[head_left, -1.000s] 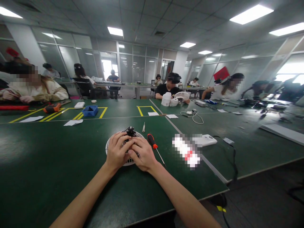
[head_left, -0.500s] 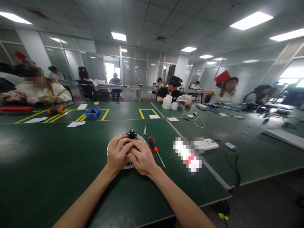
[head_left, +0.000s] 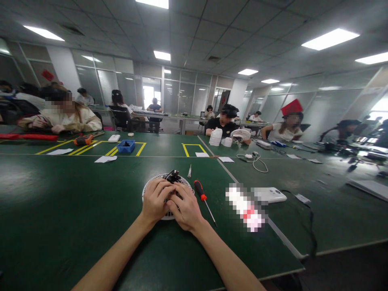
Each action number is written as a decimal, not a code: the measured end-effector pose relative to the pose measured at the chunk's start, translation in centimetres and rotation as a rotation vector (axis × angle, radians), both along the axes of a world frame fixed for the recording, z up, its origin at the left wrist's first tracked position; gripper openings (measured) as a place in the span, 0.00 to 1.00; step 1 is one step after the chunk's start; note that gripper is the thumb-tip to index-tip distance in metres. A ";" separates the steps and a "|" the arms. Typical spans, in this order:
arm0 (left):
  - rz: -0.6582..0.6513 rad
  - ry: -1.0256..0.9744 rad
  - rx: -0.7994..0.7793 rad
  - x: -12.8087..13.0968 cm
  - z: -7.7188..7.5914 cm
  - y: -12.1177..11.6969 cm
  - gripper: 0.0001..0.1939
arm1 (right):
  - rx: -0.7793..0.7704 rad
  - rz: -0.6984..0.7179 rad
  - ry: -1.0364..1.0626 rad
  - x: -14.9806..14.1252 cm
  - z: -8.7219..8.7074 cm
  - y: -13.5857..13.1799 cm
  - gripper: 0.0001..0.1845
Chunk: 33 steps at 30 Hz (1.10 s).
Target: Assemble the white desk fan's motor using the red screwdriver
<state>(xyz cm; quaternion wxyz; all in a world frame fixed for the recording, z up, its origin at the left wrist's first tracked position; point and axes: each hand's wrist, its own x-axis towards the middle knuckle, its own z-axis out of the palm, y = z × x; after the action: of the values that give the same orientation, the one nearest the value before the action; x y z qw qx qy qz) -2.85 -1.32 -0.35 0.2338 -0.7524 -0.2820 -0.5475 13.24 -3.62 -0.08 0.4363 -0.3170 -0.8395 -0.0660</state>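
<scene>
Left hand: the left hand (head_left: 155, 203) is back up, fingers curled inward over a round grille, wrist low; its forearm slants up and right from the bench's near edge.
Right hand: the right hand (head_left: 187, 207) mirrors it, knuckles bent, fingertips close to those of the other hand above the grille's middle.
Grip: both hands are rounded and fairly narrow; whether the fingertips pinch a small piece is hidden.
Grille: the white grille (head_left: 169, 214), with thin ribs and a smooth rim, lies beneath the hands, in from the bench's near edge and left of its near right corner.
Black part: the black part (head_left: 173, 175), blocky and uneven, sits on the far side of the grille, just beyond the fingertips.
Small driver: the small driver (head_left: 189, 171), slim and pale, lies beyond and to the right of the grille.
Screwdriver: the screwdriver (head_left: 200, 190) has a black and red handle and a bare metal shaft slanting toward the near right corner.
Blurred patch: the pixelated patch (head_left: 245, 207), white and red, is near the bench's right edge; what it hides I cannot tell.
White device: the white device (head_left: 275, 195), smooth, flat and rounded, lies across the pale seam.
Blue tray: the blue tray (head_left: 126, 150), with dark contents, stands beyond the hands to the left, by yellow tape.
Bench: the bench (head_left: 75, 214) has a dark green, slightly glossy top.
</scene>
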 end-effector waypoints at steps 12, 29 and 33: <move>0.014 0.006 0.008 0.1 0.3 -0.2 0.08 | -0.012 -0.007 -0.002 -0.1 0.1 0.0 0.16; -0.020 0.045 -0.014 0.1 0.3 -0.2 0.09 | -0.031 -0.044 0.002 -0.2 -0.2 0.3 0.16; -0.015 0.020 -0.030 0.1 0.2 -0.1 0.09 | -0.004 -0.026 0.019 0.1 0.1 -0.1 0.16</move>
<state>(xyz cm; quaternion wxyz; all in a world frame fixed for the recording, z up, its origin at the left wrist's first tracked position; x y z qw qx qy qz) -2.78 -1.44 -0.15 0.2214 -0.7634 -0.2821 -0.5373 13.35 -3.69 0.04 0.4425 -0.3294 -0.8314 -0.0670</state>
